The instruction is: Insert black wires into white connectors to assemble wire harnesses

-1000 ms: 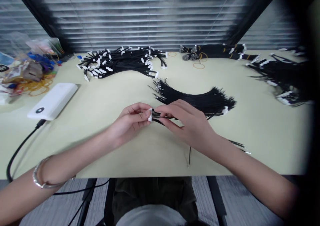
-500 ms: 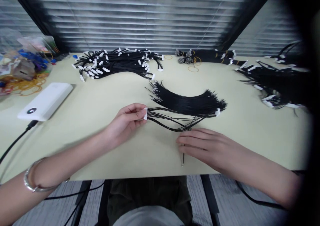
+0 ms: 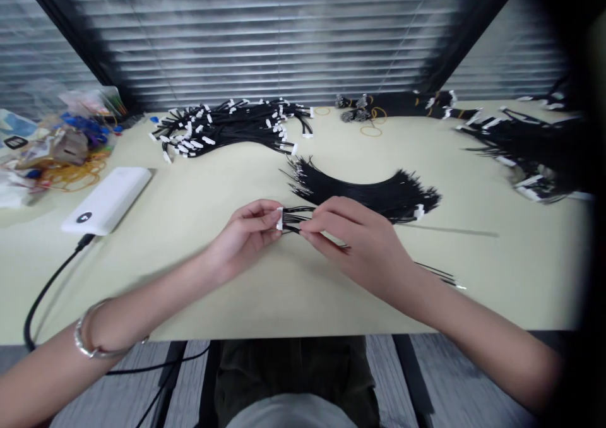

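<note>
My left hand (image 3: 253,229) pinches a white connector (image 3: 279,218) between thumb and fingers. Thin black wires (image 3: 296,218) run from the connector to the right, under my right hand (image 3: 353,232). The right fingertips are pressed together on the wires just beside the connector; exactly which wires they grip is hidden. Wire ends (image 3: 442,275) show past the right wrist. Just behind my right hand lies a curved bundle of loose black wires (image 3: 360,191), with a white connector (image 3: 419,211) at its right end.
A pile of black cables with white connectors (image 3: 237,125) lies at the back left, banded bundles (image 3: 407,104) at the back, and more cables (image 3: 544,150) at the right. A white power bank (image 3: 108,201) with a black cable sits left, near plastic bags (image 3: 71,144).
My right hand has moved left and up from the front of the table to the wires beside the held connector. The view has shifted slightly.
</note>
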Demonstrator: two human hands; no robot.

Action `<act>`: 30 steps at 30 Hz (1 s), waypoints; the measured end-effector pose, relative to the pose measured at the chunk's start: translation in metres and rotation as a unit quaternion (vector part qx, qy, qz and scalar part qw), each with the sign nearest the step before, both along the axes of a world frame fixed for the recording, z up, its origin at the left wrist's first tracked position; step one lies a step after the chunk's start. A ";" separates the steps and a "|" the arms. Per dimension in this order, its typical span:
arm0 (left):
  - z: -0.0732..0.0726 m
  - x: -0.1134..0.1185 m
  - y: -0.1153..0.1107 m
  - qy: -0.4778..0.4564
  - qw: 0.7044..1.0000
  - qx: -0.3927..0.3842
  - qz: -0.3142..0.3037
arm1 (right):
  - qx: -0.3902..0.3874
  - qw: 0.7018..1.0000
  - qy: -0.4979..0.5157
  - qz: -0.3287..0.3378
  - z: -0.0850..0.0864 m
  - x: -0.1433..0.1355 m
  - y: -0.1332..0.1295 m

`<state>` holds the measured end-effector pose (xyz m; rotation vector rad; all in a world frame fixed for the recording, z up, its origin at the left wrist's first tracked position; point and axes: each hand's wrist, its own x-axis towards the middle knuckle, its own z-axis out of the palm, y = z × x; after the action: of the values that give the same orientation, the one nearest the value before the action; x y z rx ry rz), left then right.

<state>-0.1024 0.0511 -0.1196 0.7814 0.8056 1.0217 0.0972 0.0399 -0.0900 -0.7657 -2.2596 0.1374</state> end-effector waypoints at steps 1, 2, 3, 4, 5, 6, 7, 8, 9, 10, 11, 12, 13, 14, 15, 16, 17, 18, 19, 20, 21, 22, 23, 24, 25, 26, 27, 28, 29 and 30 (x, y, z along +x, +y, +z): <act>0.000 0.000 0.000 -0.006 1.000 -0.002 0.000 | 0.004 1.000 0.002 -0.006 -0.002 -0.002 0.002; 0.000 0.000 0.000 -0.010 1.000 -0.003 -0.001 | 0.006 1.000 0.005 -0.012 -0.003 -0.002 0.003; 0.000 0.000 0.000 -0.014 1.000 -0.004 -0.002 | 0.007 1.000 0.009 -0.018 -0.005 -0.002 0.004; 0.001 0.000 0.000 -0.017 1.000 -0.006 -0.005 | 0.008 1.000 0.015 -0.024 -0.007 -0.001 0.004; 0.001 0.001 -0.001 -0.019 1.000 -0.007 -0.010 | 0.009 0.999 0.021 -0.029 -0.008 0.000 0.003; 0.001 0.001 -0.001 -0.021 1.000 -0.008 -0.015 | 0.010 0.999 0.024 -0.031 -0.010 0.002 0.002; 0.001 0.001 -0.001 -0.023 1.000 -0.010 -0.019 | 0.009 0.999 0.025 -0.031 -0.010 0.003 0.002; 0.001 0.001 -0.002 -0.025 0.999 -0.010 -0.021 | 0.009 0.999 0.026 -0.030 -0.011 0.003 0.001; 0.001 0.001 -0.002 -0.026 0.999 -0.010 -0.023 | 0.010 0.999 0.026 -0.029 -0.012 0.003 0.000; 0.001 0.001 -0.002 -0.027 0.999 -0.009 -0.023 | 0.010 0.999 0.027 -0.028 -0.012 0.003 0.000; 0.001 0.001 -0.002 -0.027 0.999 -0.009 -0.023 | 0.010 0.999 0.028 -0.027 -0.012 0.003 -0.001; 0.001 0.001 -0.002 -0.027 0.999 -0.008 -0.023 | 0.010 0.999 0.030 -0.026 -0.012 0.003 -0.001; 0.002 0.001 -0.003 -0.027 0.999 -0.007 -0.024 | 0.008 0.999 0.031 -0.027 -0.012 0.003 -0.001; 0.002 0.002 -0.003 -0.027 0.999 -0.008 -0.025 | 0.004 0.999 0.032 -0.028 -0.012 0.002 -0.001; 0.002 0.002 -0.003 -0.028 0.999 -0.009 -0.024 | -0.002 0.999 0.031 -0.030 -0.012 0.003 -0.001; 0.002 0.002 -0.003 -0.029 0.999 -0.012 -0.024 | -0.006 0.999 0.029 -0.031 -0.012 0.003 -0.001; 0.003 0.002 -0.003 -0.029 0.999 -0.014 -0.022 | -0.010 0.999 0.026 -0.032 -0.012 0.003 -0.001; 0.003 0.002 -0.003 -0.029 0.999 -0.015 -0.020 | -0.012 0.999 0.022 -0.033 -0.012 0.003 -0.001; 0.002 0.003 -0.003 -0.028 0.999 -0.016 -0.019 | -0.012 0.999 0.017 -0.032 -0.012 0.003 0.000; 0.002 0.002 -0.003 -0.027 0.999 -0.016 -0.018 | -0.009 0.999 0.013 -0.033 -0.012 0.004 0.000; 0.002 0.002 -0.003 -0.026 0.999 -0.015 -0.018 | -0.005 0.999 0.010 -0.034 -0.012 0.004 0.000; 0.002 0.002 -0.003 -0.025 0.999 -0.014 -0.019 | 0.002 0.999 0.007 -0.035 -0.013 0.004 0.000; 0.001 0.002 -0.003 -0.025 0.999 -0.014 -0.020 | 0.009 0.999 0.001 -0.037 -0.013 0.004 0.001; 0.001 0.002 -0.003 -0.025 0.999 -0.014 -0.021 | 0.018 0.999 -0.005 -0.038 -0.014 0.005 0.001; 0.001 0.001 -0.003 -0.025 0.999 -0.015 -0.022 | 0.026 0.999 -0.011 -0.039 -0.015 0.005 0.002; 0.001 0.001 -0.003 -0.026 0.999 -0.015 -0.024 | 0.034 0.999 -0.015 -0.040 -0.015 0.006 0.002; 0.001 0.001 -0.003 -0.026 0.999 -0.015 -0.025 | 0.042 0.998 -0.018 -0.041 -0.016 0.006 0.002; 0.001 0.001 -0.003 -0.026 0.999 -0.015 -0.025 | 0.047 0.998 -0.020 -0.043 -0.017 0.006 0.003; 0.001 0.001 -0.003 -0.026 0.999 -0.014 -0.025 | 0.051 0.998 -0.022 -0.044 -0.017 0.006 0.003; 0.001 0.001 -0.003 -0.027 0.999 -0.014 -0.025 | 0.054 0.997 -0.023 -0.045 -0.018 0.006 0.003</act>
<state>-0.1013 0.0482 -0.1183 0.7444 0.7497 0.9815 0.1036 0.0428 -0.1076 -0.8190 -2.2504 -0.0459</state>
